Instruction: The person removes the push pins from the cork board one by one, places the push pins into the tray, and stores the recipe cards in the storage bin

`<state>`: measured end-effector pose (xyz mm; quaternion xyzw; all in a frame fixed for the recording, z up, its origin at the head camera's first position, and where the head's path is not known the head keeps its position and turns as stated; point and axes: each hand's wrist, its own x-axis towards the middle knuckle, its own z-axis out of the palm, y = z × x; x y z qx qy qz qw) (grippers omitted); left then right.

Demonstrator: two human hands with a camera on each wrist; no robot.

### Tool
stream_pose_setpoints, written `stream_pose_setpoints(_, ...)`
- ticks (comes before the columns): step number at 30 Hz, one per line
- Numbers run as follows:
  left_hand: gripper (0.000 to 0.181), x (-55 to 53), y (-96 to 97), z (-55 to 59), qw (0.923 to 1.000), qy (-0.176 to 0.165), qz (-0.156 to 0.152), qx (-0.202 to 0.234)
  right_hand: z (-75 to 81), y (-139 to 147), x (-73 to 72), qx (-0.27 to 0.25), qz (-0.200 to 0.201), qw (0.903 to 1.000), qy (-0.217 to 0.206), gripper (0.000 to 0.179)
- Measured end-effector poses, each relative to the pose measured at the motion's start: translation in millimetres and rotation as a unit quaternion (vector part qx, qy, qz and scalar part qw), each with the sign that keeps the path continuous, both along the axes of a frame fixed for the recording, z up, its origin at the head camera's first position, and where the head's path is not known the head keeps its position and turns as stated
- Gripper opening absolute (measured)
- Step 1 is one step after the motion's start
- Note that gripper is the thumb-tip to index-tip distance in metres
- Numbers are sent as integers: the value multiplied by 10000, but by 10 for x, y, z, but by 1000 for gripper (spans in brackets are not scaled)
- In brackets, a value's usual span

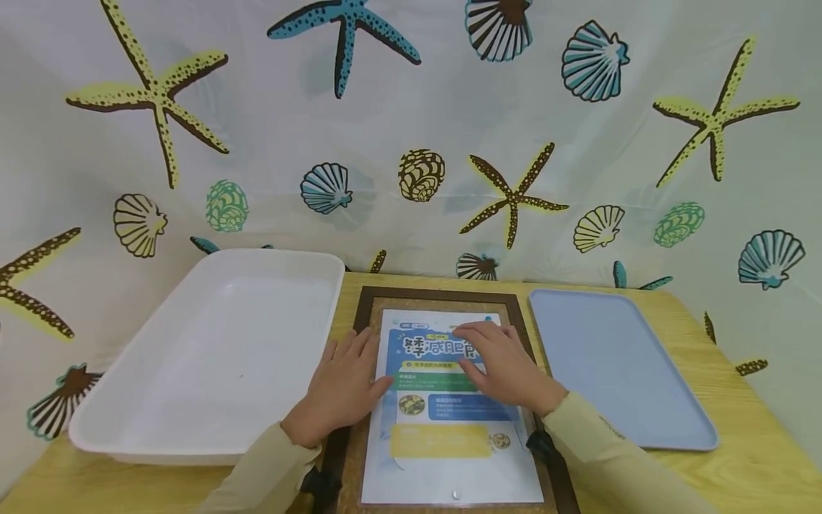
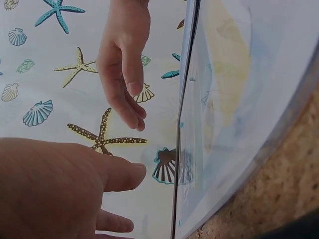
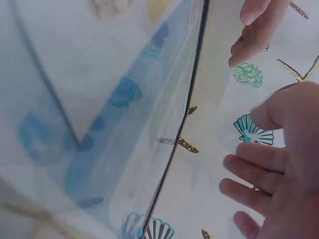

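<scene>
A printed blue, green and yellow poster [image 1: 443, 400] lies on a cork board with a dark frame [image 1: 443, 293]. A small clear pin or magnet [image 1: 457, 494] sits at its bottom edge. My left hand [image 1: 347, 385] is over the board's left side, fingers extended, with its thumb near the poster's left edge. Above the poster's upper right part is my right hand [image 1: 507, 364], its fingers loosely bent. In the left wrist view, the left hand [image 2: 55, 184] appears beside the glossy sheet and holds nothing. The right hand [image 3: 289, 164] shows relaxed, slightly spread fingers around nothing.
A deep white tray [image 1: 212, 357] stands on the wooden table [image 1: 726, 357] at the left. On the right lies a flat light-blue tray [image 1: 616, 364]. Behind hangs a white cloth [image 1: 385, 235] printed with starfish and shells.
</scene>
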<state>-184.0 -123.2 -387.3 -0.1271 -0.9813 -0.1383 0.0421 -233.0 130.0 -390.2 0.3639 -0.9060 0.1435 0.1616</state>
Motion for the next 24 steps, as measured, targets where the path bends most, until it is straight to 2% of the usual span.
stream_pose_setpoints(5,70,-19,53,4,9997,-175,-58,141,-10,-96,-51,-423,127,9990,58,30)
stream_pose_setpoints(9,69,3,76,4,9983,-435,-191,344,-24,-178,-97,-495,235,9985,16,25)
stream_pose_setpoints(14,67,-7,128,0,9981,-430,-331,281,-30,-253,-199,-561,442,9974,133,20)
stream_pose_setpoints(17,67,-23,143,-5,9968,-613,-395,340,-3,-323,-255,-658,538,9962,208,18)
stream_pose_setpoints(21,68,-32,164,-35,9947,-859,-407,383,12,-413,-276,-561,466,9973,80,17)
stream_pose_setpoints(24,67,-30,172,-67,9953,-794,-390,395,2,-487,-270,-288,383,9988,101,16)
